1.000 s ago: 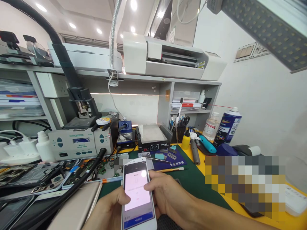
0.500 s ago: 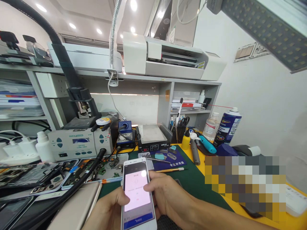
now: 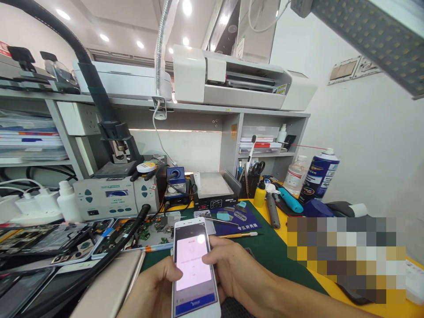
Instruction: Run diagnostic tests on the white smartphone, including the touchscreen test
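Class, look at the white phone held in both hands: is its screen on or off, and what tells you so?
On. The white phone shows a lit pinkish screen with a blue bar at the bottom, held between the left hand and right hand.

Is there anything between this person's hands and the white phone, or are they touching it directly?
Nothing visible stands between them. The left hand cups the white phone with its thumb on the lit screen, and the right hand grips its right edge directly, above the green mat.
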{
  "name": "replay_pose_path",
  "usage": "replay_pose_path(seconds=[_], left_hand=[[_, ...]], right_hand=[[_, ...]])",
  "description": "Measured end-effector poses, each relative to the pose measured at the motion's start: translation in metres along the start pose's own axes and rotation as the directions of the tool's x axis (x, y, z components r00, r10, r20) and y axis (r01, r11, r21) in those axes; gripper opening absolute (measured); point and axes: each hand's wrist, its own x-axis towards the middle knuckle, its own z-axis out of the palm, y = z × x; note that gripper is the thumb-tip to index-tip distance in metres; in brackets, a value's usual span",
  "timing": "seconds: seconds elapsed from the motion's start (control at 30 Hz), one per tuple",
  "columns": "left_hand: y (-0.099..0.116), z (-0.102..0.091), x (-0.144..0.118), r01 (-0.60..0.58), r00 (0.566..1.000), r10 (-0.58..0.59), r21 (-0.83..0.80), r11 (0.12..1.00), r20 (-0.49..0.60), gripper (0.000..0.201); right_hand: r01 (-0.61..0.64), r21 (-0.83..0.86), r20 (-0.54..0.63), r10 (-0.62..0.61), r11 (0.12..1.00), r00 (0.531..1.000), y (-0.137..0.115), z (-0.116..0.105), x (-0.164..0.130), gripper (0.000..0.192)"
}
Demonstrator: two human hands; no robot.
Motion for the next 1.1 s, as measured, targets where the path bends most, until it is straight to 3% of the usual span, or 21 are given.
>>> replay_pose_path(seconds=[0.13, 0.3, 0.63, 0.97, 1.1], left_hand=[[-0.003, 0.000, 0.006, 0.064, 0.995, -0.058, 0.081, 0.995, -0.076, 0.061], [-0.012, -0.006, 0.012, -0.004, 0.999, 0.008, 0.088, 0.996, -0.048, 0.060], [-0.016, -0.013, 0.012, 0.009, 0.999, -0.006, 0.056, 0.998, -0.040, 0.060], [-0.007, -0.006, 0.007, 0.042, 0.999, -0.040, 0.101, 0.994, -0.026, 0.062], [-0.003, 0.000, 0.006, 0.064, 0.995, -0.052, 0.138, 0.988, -0.091, 0.066]], right_hand=[[0.013, 0.008, 0.016, -0.013, 1.000, 1.000, 0.002, -0.001, 0.000, 0.044], [0.004, 0.030, 0.017, -0.005, 1.000, 1.000, 0.004, -0.002, 0.000, 0.041], [0.009, 0.059, 0.073, -0.013, 0.998, 0.997, 0.006, -0.005, -0.001, 0.047], [0.008, 0.016, 0.010, -0.008, 1.000, 1.000, 0.004, -0.001, 0.000, 0.041], [0.006, 0.012, 0.005, -0.006, 1.000, 1.000, 0.003, 0.000, 0.000, 0.045]])
